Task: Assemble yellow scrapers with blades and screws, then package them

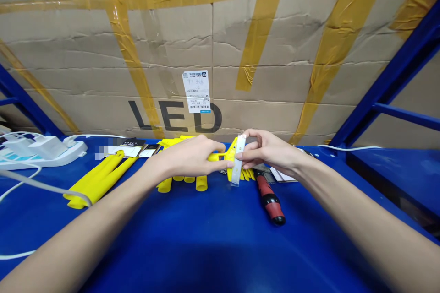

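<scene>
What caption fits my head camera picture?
Left hand grips a yellow tool, right hand holds a pale strip at its wide end, above a blue surface.

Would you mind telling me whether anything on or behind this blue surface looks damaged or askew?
Yes: behind the blue surface, the cardboard box marked LED is creased and rumpled, its yellow tape strips run at uneven slants, and its white label sits slightly tilted. I see nothing spilled.

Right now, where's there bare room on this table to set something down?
The biggest patch is blue tabletop between your forearms, nearer you than the red-and-black handle. A smaller one lies outside the left forearm, nearer than the long yellow handles. It's crowded around your left hand and right hand, along the cardboard box.
</scene>
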Demonstrator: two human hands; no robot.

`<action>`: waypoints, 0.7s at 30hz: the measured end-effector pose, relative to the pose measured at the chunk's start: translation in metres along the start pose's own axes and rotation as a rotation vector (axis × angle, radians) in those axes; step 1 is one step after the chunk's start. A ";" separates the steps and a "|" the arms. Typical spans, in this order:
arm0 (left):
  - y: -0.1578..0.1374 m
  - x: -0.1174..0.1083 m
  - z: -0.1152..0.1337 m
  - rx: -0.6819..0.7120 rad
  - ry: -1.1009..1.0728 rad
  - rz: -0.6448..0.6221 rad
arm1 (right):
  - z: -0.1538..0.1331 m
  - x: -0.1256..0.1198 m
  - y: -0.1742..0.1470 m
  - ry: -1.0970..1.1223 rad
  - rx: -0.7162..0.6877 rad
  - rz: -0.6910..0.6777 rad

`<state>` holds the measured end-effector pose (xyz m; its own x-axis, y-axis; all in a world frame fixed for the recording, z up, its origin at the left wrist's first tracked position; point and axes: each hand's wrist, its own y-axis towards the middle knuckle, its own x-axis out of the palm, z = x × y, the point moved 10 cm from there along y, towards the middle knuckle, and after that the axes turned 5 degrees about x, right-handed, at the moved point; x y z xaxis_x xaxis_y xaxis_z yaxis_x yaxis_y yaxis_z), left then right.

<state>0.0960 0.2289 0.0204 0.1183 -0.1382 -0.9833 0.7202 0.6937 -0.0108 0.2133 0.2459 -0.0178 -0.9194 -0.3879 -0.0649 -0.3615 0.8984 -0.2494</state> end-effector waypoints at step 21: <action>-0.004 -0.015 -0.037 -0.287 0.240 0.064 | -0.004 -0.029 0.005 -1.058 -0.214 0.131</action>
<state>0.0664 0.2542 0.0285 -0.0308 0.0578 -0.9979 0.4912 0.8703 0.0353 0.2376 0.2623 -0.0137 -0.3904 -0.1750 -0.9039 -0.3841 0.9232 -0.0128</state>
